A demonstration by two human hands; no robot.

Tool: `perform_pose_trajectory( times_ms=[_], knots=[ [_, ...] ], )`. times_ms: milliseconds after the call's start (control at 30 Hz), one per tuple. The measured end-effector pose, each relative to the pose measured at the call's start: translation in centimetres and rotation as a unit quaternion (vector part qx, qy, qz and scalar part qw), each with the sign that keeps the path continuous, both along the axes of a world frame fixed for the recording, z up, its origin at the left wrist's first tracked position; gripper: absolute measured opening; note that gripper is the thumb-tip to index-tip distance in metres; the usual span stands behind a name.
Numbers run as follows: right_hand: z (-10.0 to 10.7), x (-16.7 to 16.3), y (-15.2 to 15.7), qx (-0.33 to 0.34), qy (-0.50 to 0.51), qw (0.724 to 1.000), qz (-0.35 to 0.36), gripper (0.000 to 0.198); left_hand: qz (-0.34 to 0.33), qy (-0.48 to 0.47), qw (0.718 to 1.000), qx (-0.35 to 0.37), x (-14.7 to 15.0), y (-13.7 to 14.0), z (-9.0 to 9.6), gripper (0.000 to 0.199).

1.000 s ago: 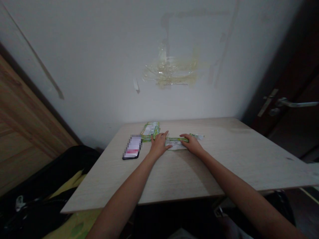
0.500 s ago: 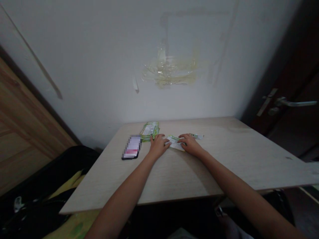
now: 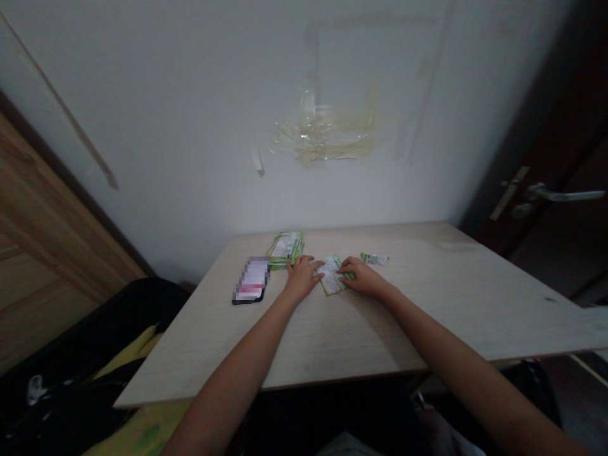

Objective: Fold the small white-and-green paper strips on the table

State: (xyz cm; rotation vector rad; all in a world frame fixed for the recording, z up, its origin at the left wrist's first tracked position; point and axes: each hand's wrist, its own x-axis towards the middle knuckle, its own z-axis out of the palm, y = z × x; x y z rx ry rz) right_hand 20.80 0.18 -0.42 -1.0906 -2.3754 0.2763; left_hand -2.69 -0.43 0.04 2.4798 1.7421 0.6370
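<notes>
A flat green-and-white printed packet [image 3: 332,278] lies on the table between my two hands. My left hand [image 3: 301,276] rests at its left edge, fingers stretched out and spread, the thumb side touching it. Bent fingers of my right hand [image 3: 363,277] close on the packet's right edge. Just beyond my left hand is a stack of similar green packets [image 3: 286,246], its near right corner partly hidden by the fingers. A narrow green-and-white strip [image 3: 374,259] lies on the table past my right hand.
A phone with a blurred screen [image 3: 251,280] lies left of my left hand. The pale wooden table [image 3: 427,316] meets a wall [image 3: 199,126] with peeling tape [image 3: 332,139]. A door handle [image 3: 565,195] is at the right, and a dark bag with yellow cloth [image 3: 133,354] at lower left.
The packet between my hands has turned and now lies flatter, more of its printed face showing. My right fingers have drawn in at its right edge; my left hand has hardly moved.
</notes>
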Motion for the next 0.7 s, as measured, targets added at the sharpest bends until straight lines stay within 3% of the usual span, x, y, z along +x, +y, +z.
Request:
perform_pose_trajectory(
  times_ms=[200,333,467,700],
  knots=[
    [-0.1,0.9,0.3,-0.077,0.016,0.995,0.056,0.048,-0.057,0.005,0.998,-0.024,-0.6,0.4,0.1,0.028],
    [-0.5,1.4,0.5,-0.093,0.017,0.993,0.067,0.067,-0.061,0.022,0.997,-0.045,-0.9,0.5,-0.2,0.053],
    [-0.6,1.4,0.5,-0.087,0.021,0.994,0.066,0.063,-0.083,0.041,0.994,-0.063,-1.1,0.4,0.0,0.07],
    [-0.4,1.4,0.3,-0.082,0.016,0.994,0.066,0.058,-0.098,0.053,0.992,-0.059,-1.5,0.3,0.7,0.065]
  ],
)
